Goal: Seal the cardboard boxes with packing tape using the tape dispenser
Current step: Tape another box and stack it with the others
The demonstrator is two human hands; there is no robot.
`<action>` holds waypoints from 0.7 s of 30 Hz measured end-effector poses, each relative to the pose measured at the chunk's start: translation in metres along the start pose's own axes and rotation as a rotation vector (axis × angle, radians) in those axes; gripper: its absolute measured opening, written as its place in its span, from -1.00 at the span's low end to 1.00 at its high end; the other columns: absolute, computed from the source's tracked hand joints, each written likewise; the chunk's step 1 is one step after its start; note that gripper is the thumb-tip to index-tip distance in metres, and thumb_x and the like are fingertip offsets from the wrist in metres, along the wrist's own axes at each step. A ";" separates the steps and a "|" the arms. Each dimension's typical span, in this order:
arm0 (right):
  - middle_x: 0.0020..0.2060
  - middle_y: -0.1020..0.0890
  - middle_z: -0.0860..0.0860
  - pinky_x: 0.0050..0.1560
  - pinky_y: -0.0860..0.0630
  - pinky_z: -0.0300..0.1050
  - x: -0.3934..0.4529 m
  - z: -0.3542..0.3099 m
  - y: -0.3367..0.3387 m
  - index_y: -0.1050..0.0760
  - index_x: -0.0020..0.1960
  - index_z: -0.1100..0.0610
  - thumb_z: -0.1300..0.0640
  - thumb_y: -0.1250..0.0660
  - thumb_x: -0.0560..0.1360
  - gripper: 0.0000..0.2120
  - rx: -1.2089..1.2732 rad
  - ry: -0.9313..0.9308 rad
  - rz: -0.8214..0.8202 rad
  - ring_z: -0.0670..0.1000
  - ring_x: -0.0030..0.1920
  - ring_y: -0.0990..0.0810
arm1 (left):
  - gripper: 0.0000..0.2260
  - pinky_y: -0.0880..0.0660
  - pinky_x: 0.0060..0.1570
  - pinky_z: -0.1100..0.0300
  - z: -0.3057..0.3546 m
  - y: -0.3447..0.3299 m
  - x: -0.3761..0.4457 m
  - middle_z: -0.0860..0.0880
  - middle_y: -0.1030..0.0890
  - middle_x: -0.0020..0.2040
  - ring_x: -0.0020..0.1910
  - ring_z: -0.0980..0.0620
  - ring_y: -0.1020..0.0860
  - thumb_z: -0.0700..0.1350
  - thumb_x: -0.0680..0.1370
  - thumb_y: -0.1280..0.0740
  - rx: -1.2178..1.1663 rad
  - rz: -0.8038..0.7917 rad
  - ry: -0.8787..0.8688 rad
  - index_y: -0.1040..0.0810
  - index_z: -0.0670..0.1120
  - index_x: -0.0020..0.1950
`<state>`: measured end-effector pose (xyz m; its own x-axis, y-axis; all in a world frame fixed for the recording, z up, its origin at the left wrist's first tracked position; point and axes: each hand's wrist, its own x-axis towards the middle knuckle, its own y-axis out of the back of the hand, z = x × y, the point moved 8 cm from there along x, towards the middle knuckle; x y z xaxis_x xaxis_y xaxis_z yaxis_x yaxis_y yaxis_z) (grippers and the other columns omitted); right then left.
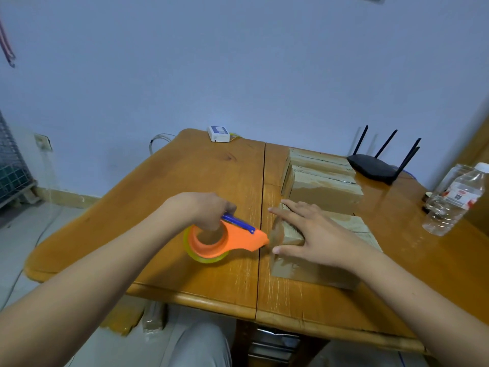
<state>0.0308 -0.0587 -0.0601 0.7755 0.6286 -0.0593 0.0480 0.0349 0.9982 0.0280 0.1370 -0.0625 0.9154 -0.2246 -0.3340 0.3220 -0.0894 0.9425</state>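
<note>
A flat cardboard box (304, 268) lies on the wooden table (201, 178) near its front edge. My right hand (315, 234) presses flat on the box's top, fingers spread. My left hand (205, 210) grips an orange tape dispenser (227, 241) with a blue handle and a roll of clear yellowish tape. The dispenser's nose touches the box's left end. Behind this box, a stack of taped cardboard boxes (322, 181) stands further back on the table.
A black router (375, 168) with several antennas sits at the back right. A clear plastic water bottle (455, 200) stands at the right edge. A small white device (218, 133) lies at the table's far edge. More cardboard lies on the floor (148, 317).
</note>
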 end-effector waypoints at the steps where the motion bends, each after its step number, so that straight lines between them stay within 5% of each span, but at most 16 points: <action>1: 0.64 0.00 -0.04 0.60 0.00 0.14 0.000 0.000 0.001 0.07 0.61 -0.28 -0.55 -0.12 0.42 -0.13 -0.001 0.000 0.004 0.07 0.62 0.02 | -0.64 -0.45 -0.16 0.08 -0.008 0.001 0.000 0.06 -0.45 -0.17 -0.10 -0.06 -0.49 -0.23 0.53 -0.20 0.010 -0.004 0.026 -0.44 0.02 0.30; 5: 0.63 -0.03 -0.03 0.60 -0.02 0.11 -0.001 0.000 0.002 0.08 0.61 -0.27 -0.54 -0.11 0.44 -0.14 -0.002 0.007 0.028 0.06 0.61 -0.03 | -0.62 -0.49 -0.16 0.13 -0.037 0.006 -0.007 0.01 -0.55 -0.08 -0.10 -0.05 -0.58 -0.19 0.51 -0.19 -0.051 -0.018 0.144 -0.47 0.06 0.31; 9: 0.63 -0.05 -0.02 0.58 -0.06 0.13 -0.003 -0.003 0.003 -0.03 0.55 -0.38 -0.53 -0.09 0.46 -0.29 -0.026 0.025 0.034 0.10 0.60 -0.06 | -0.56 -0.50 -0.18 0.16 -0.058 0.008 -0.014 0.00 -0.64 -0.12 -0.12 -0.02 -0.60 -0.27 0.46 -0.30 -0.416 0.070 0.201 -0.53 0.08 0.29; 12: 0.63 -0.05 0.02 0.57 -0.05 0.12 -0.003 -0.003 0.004 -0.23 0.50 -0.31 -0.50 -0.12 0.48 -0.36 -0.018 0.016 0.035 0.13 0.60 -0.07 | -0.68 -0.57 -0.29 0.12 -0.065 -0.003 -0.016 -0.07 -0.66 -0.16 -0.21 -0.04 -0.60 -0.28 0.44 -0.40 -0.671 0.154 0.269 -0.59 -0.01 0.15; 14: 0.63 -0.05 0.06 0.58 -0.06 0.13 -0.002 -0.003 0.002 -0.29 0.46 -0.24 -0.48 -0.13 0.49 -0.38 -0.028 0.011 0.024 0.14 0.60 -0.06 | -0.76 -0.66 -0.19 0.00 -0.065 -0.016 -0.015 -0.18 -0.67 -0.12 -0.18 -0.16 -0.65 -0.26 0.45 -0.41 -0.776 0.171 0.335 -0.58 -0.11 0.09; 21: 0.62 -0.08 0.11 0.57 -0.07 0.15 0.001 -0.007 0.004 -0.41 0.38 -0.17 -0.41 -0.21 0.50 -0.46 -0.003 0.003 0.014 0.18 0.59 -0.09 | -0.75 -0.67 -0.30 -0.04 -0.055 -0.050 -0.009 -0.31 -0.61 -0.08 -0.35 -0.25 -0.68 -0.18 0.57 -0.24 -0.923 0.165 0.518 -0.44 -0.31 0.18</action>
<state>0.0272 -0.0527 -0.0563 0.7743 0.6312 -0.0450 0.0353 0.0279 0.9990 0.0166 0.1975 -0.1059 0.8855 0.2919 -0.3616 0.0441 0.7217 0.6907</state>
